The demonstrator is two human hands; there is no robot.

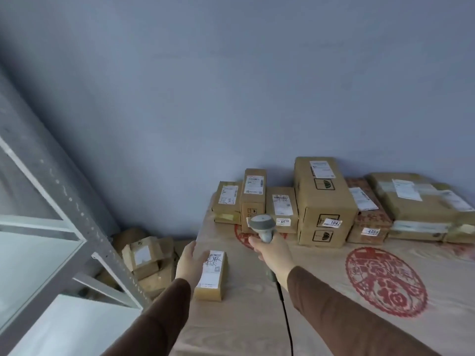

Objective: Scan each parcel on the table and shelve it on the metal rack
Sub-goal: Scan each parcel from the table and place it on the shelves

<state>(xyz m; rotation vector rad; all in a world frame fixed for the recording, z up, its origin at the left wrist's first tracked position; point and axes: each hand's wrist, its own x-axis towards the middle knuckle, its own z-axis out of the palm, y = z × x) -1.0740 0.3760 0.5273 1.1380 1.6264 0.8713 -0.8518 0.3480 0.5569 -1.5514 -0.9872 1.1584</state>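
left hand [189, 263] lies flat against the small parcel [211, 274], fingers straight, while the right hand [270, 249] grips the scanner [262, 224] just right of it. the parcel sits on the surface [257, 317], white label up. best to tip the scanner nose down onto that barcode and keep the box steady. plain cardboard, slim oblong; grey plastic scanner; metal rack [77, 227] left of the parcel.

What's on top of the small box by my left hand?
A white shipping label with a barcode and scribbled writing covers most of the small box. The left hand rests against its side, thumb over the label's edge. The underside is hidden.
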